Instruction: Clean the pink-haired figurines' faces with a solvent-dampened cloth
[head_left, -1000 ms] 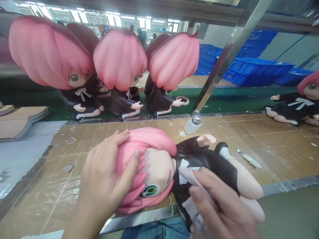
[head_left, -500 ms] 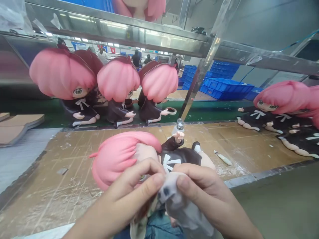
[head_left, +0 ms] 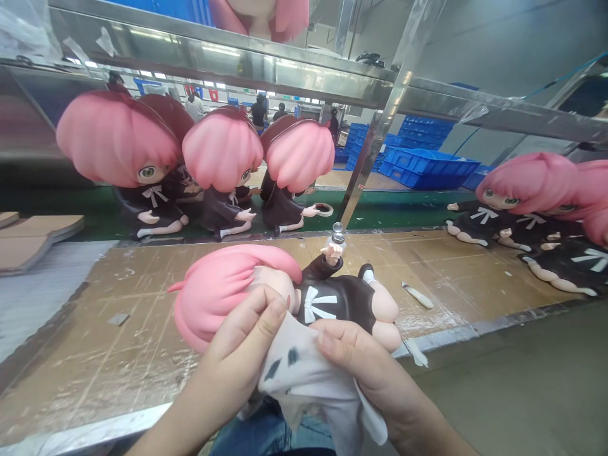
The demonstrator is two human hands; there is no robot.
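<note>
A white cloth (head_left: 308, 373) with dark smudges is stretched between my two hands. My left hand (head_left: 249, 339) pinches its upper left edge, and my right hand (head_left: 365, 354) grips it on the right. Just beyond them a pink-haired figure (head_left: 346, 301) in a black dress with a white bow lies on its back, head to the left. My hands and the cloth overlap its face and lower side. Behind its raised hand stands a small bottle with an open metal lid (head_left: 337, 233).
A craft knife or similar slim tool (head_left: 418, 295) lies right on the cardboard-covered bench (head_left: 137, 354). Kneeling figures (head_left: 223, 152) line the green belt; more figures (head_left: 527, 190) stand at right. Blue crates (head_left: 427, 168), a metal post (head_left: 375, 139) and distant people are behind.
The cloth, bunched up before, is now spread out, showing more dark marks. My hands have moved apart, the left one to the left, uncovering more of the figure's dress and legs.
</note>
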